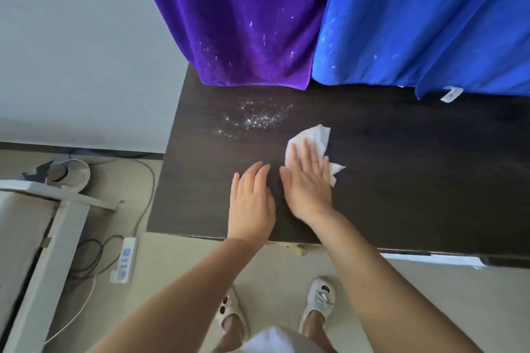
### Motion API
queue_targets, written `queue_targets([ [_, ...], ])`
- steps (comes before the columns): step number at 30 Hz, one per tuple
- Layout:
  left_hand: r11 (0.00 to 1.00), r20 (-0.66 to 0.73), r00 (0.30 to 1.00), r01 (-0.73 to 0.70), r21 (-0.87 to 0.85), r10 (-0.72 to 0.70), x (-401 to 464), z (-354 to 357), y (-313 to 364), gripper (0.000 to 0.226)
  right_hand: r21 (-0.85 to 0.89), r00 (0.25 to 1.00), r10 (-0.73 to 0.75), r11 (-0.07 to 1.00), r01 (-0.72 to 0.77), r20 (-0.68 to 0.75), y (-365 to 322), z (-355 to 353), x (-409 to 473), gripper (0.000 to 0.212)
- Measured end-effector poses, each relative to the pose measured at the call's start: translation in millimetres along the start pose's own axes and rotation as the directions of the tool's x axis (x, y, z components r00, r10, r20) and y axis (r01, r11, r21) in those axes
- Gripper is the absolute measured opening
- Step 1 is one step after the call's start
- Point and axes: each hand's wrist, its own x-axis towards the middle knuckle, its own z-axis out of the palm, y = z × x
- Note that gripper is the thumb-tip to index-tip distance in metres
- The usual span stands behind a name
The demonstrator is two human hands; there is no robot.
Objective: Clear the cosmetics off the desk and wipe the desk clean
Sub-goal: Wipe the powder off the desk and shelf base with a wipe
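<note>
Right hand flat on white wipe, dark desk

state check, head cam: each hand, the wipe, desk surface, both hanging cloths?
Left hand: flat on the desk, palm down, holding nothing.
Right hand: flat, fingers spread, pressing the wipe down.
White wipe: crumpled, partly under the right hand.
Desk: no cosmetics on it; patch of droplets not yet wiped, left of the wipe.
Purple cloth: hanging, hem at the desk's back edge, white flecks.
Blue cloth: hanging, white label at hem.
</note>
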Motion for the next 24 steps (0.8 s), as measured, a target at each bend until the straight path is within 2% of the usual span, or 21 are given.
queue_targets([
  [2,0.993,-0.002,1.000,0.017,0.118,-0.017,-5,-30,-56,0.047,0.010,0.974,-0.221,0.975,0.221,0.041,-51,16,-19,0.072],
  [4,0.977,0.014,0.999,0.029,0.210,-0.033,-3,-57,-103,0.046,0.031,0.904,-0.412,0.911,0.411,0.112,-72,19,-31,0.074],
  [6,0.976,0.034,0.998,0.036,0.214,-0.044,2,-72,-127,0.049,0.080,0.882,-0.460,0.888,0.453,0.107,-55,9,-31,0.070],
  [7,0.982,0.042,0.998,0.038,0.186,-0.047,4,-74,-131,0.050,0.086,0.916,-0.395,0.917,0.390,0.063,-34,5,-28,0.070],
  [8,0.988,0.043,0.998,0.037,0.151,-0.044,5,-74,-133,0.051,0.083,0.966,-0.258,0.963,0.258,-0.006,-8,0,-25,0.071],
  [9,0.992,0.041,0.998,0.034,0.119,-0.039,5,-73,-133,0.050,0.077,0.994,-0.068,0.994,0.074,-0.085,22,-5,-23,0.073],
  [10,0.995,0.037,0.999,0.034,0.092,-0.037,5,-72,-133,0.047,0.068,0.978,0.141,0.989,-0.132,-0.150,52,-11,-24,0.071],
  [12,0.998,0.035,0.998,0.041,0.049,-0.042,3,-71,-134,0.038,0.111,0.847,0.503,0.864,-0.491,-0.171,87,-18,-34,0.057],
  [13,0.999,0.039,0.998,0.045,0.030,-0.046,3,-71,-135,0.035,0.138,0.782,0.601,0.799,-0.585,-0.164,87,-16,-39,0.054],
  [14,0.999,0.040,0.998,0.045,0.016,-0.046,3,-71,-135,0.035,0.159,0.754,0.631,0.776,-0.611,-0.185,75,-7,-41,0.055],
  [15,0.999,0.042,0.998,0.042,0.005,-0.043,3,-71,-135,0.035,0.155,0.773,0.597,0.802,-0.576,-0.215,53,3,-44,0.060],
  [16,0.999,0.043,0.998,0.038,-0.004,-0.038,3,-72,-134,0.036,0.128,0.823,0.511,0.859,-0.495,-0.247,24,15,-48,0.065],
  [17,0.999,0.048,0.998,0.039,-0.016,-0.038,3,-73,-133,0.036,0.068,0.885,0.384,0.923,-0.380,-0.263,-9,30,-54,0.065],
  [19,0.995,0.060,0.996,0.073,-0.070,-0.068,3,-74,-132,0.036,-0.050,0.953,0.092,0.993,-0.111,-0.288,-77,56,-72,0.061],
  [21,0.973,0.052,0.989,0.143,-0.184,-0.136,3,-76,-131,0.039,-0.125,0.961,-0.189,0.978,0.165,-0.203,-131,67,-90,0.061],
  [22,0.946,0.054,0.982,0.190,-0.262,-0.182,3,-78,-130,0.040,-0.153,0.942,-0.305,0.947,0.284,-0.142,-144,69,-96,0.061],
  [24,0.846,0.103,0.944,0.326,-0.422,-0.313,4,-81,-131,0.042,-0.106,0.882,-0.468,0.881,0.460,-0.063,-130,62,-91,0.056],
])
